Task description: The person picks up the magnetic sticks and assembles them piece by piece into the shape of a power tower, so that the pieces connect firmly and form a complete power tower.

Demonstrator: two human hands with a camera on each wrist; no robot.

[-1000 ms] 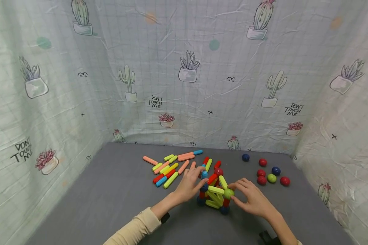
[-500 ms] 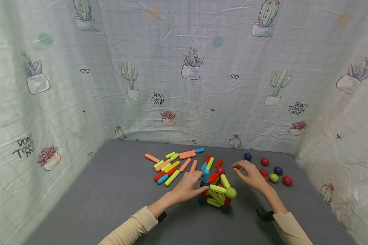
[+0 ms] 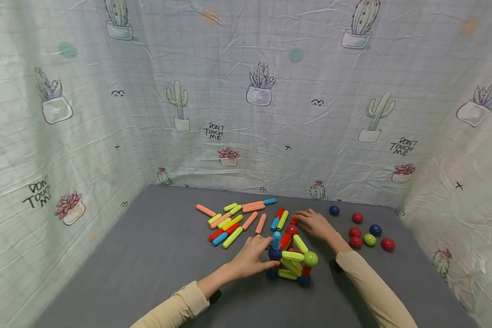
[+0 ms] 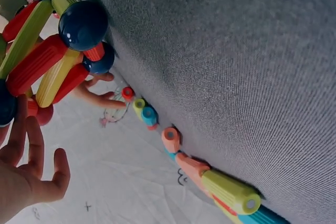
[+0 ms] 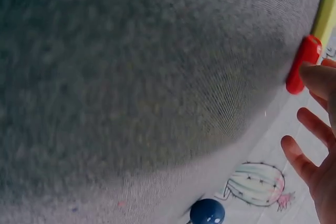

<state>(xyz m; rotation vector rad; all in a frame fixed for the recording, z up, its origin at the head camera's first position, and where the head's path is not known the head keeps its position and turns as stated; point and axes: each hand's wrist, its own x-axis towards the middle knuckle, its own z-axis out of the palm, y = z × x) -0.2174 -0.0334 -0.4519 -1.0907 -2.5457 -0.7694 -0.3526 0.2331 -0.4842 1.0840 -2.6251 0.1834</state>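
A frame of magnetic sticks and balls stands on the table, with a lime green ball (image 3: 310, 259) at its right corner. My left hand (image 3: 250, 257) holds its left side, thumb in front and fingers behind, near a dark blue ball (image 3: 275, 253). From that ball an upright light blue stick (image 3: 276, 240) rises. In the left wrist view, my fingers touch a red stick (image 4: 37, 64) of the frame. Behind the frame, my right hand (image 3: 315, 224) reaches to a loose red stick (image 5: 303, 65). Its thumb overlaps that stick in the right wrist view; the other fingers are spread.
Loose sticks, among them a salmon stick (image 3: 260, 223) and a lime stick (image 3: 232, 237), lie left of and behind the frame. Several balls, including a red ball (image 3: 387, 244) and a blue ball (image 3: 334, 210), sit at the right. A patterned curtain (image 3: 229, 68) surrounds the table (image 3: 168, 255).
My right hand has left the green ball, lifted to the right, then moved forward and left to the loose red stick. My left hand has stayed at the frame's left side.
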